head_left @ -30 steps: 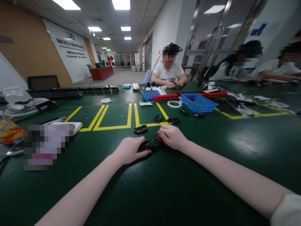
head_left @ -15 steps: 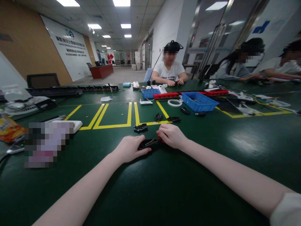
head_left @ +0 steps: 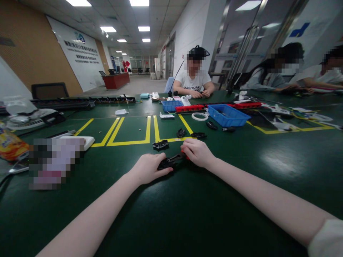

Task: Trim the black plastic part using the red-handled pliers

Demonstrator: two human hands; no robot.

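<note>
The person's left hand [head_left: 150,168] holds a black part [head_left: 165,164] in front of the person, at the green worktop [head_left: 171,214]. The right hand [head_left: 198,153] grips a red-handled tool [head_left: 184,154], and its thin end points at the part. A jagged black piece [head_left: 160,144] lies just past the left hand.

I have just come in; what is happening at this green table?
The left hand holds a small black part over the green table. The right hand grips a red-handled tool, its dark end at the part. Black pieces lie beyond the hands, a blue basket stands farther right, and a co-worker sits across the table.
</note>
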